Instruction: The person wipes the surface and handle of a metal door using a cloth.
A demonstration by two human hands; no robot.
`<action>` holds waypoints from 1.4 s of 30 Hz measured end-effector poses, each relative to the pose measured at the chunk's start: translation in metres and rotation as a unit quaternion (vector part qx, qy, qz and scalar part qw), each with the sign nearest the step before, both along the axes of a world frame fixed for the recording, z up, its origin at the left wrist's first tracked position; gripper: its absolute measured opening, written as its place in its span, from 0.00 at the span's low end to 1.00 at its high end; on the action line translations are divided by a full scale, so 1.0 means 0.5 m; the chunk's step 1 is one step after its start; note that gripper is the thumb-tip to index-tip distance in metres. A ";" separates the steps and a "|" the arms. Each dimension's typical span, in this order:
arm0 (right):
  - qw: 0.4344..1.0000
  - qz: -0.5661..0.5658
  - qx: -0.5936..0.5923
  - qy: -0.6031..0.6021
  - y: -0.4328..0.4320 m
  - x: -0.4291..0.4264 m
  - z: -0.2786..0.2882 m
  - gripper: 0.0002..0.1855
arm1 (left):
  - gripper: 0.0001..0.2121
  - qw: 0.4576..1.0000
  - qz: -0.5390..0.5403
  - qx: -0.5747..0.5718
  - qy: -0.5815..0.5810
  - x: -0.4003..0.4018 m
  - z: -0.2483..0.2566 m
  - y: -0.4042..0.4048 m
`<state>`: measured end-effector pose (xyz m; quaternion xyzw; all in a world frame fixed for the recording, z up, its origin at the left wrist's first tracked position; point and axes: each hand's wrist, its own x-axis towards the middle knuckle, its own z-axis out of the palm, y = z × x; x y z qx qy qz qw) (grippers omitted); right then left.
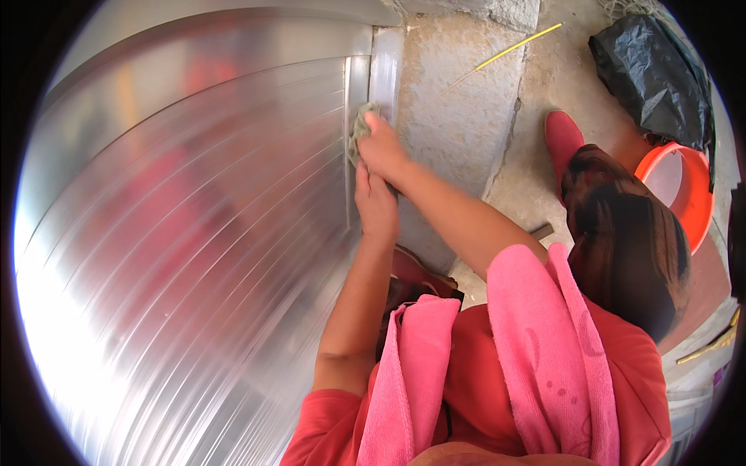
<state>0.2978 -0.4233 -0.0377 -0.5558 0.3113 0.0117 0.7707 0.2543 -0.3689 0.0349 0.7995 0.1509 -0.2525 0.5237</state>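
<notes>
A crumpled greyish-green cloth is pressed against the edge strip of a shiny ribbed metal door, beside its metal frame. My right hand grips the cloth, fingers bent over it. Just below, my left hand reaches up to the lower end of the cloth and touches my right hand; its fingertips lie close together, partly hidden, so whether they hold the cloth is unclear. A pink towel hangs over my red shirt.
A concrete ledge runs beside the frame, with a thin yellow-ended stick across it. On the floor to the right stand an orange bucket and a black plastic bag. My red shoe rests near them.
</notes>
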 end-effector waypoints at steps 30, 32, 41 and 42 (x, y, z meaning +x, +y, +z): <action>0.975 -0.070 -0.145 -0.155 0.025 -0.004 0.068 0.15 | 0.20 0.993 0.064 -0.067 -0.071 -0.019 -0.003 0.032; 0.977 -0.051 -0.141 -0.149 -0.011 0.028 0.093 0.15 | 0.19 0.995 0.045 -0.073 -0.056 0.018 0.018 0.008; 0.980 0.080 -0.126 -0.134 0.124 -0.102 0.060 0.15 | 0.15 0.972 0.219 -0.086 0.019 -0.141 0.005 0.101; 0.980 0.079 -0.121 -0.138 0.127 -0.103 0.075 0.15 | 0.14 0.971 0.219 -0.091 -0.012 -0.145 0.004 0.111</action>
